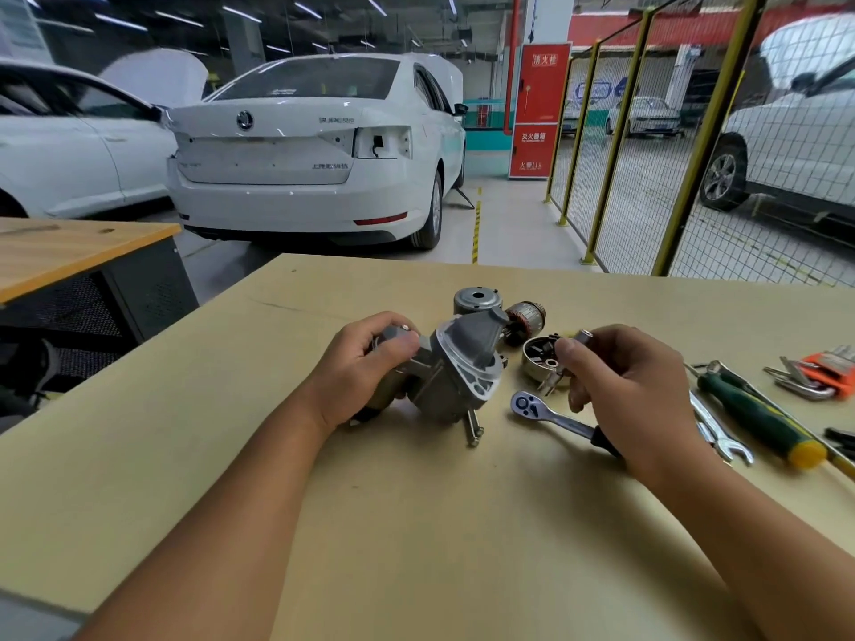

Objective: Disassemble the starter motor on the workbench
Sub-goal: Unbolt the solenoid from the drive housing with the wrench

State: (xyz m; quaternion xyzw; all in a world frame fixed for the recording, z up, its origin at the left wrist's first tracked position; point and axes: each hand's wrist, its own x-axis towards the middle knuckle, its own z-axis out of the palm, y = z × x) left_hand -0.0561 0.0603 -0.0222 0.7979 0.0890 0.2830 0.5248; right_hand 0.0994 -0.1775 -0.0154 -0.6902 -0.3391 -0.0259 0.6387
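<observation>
The bench (416, 525) fills the lower half of the frame; its far edge runs across the middle, and its left edge slants from centre down to the lower left. The broad stretch of top between the two forearms and the bottom of the frame carries nothing, while the right side is crowded with tools.

The starter motor (451, 367) sits at centre frame on the bench, its grey nose housing pointing up and right. The left hand (365, 363) comes in from the lower left, its grip curled round the motor's left end, thumb on top. The right hand (620, 386) enters from the lower right, its grip pinching a small metal socket (584, 337) between thumb and fingertips, raised above the bench.

A ratchet (550, 416) lies just under that hand. Behind the motor stand an end cap (476, 302), an armature (525, 316) and a brush holder (543, 358). Two long bolts (473, 425) lie under the motor. Further right lie a spanner (719, 432), a green-handled screwdriver (758, 418) and an orange hex key set (819, 377).

Past the far edge stands a white car (314, 150), and a red cabinet (539, 108) at upper centre-right reads "119" near its foot.
</observation>
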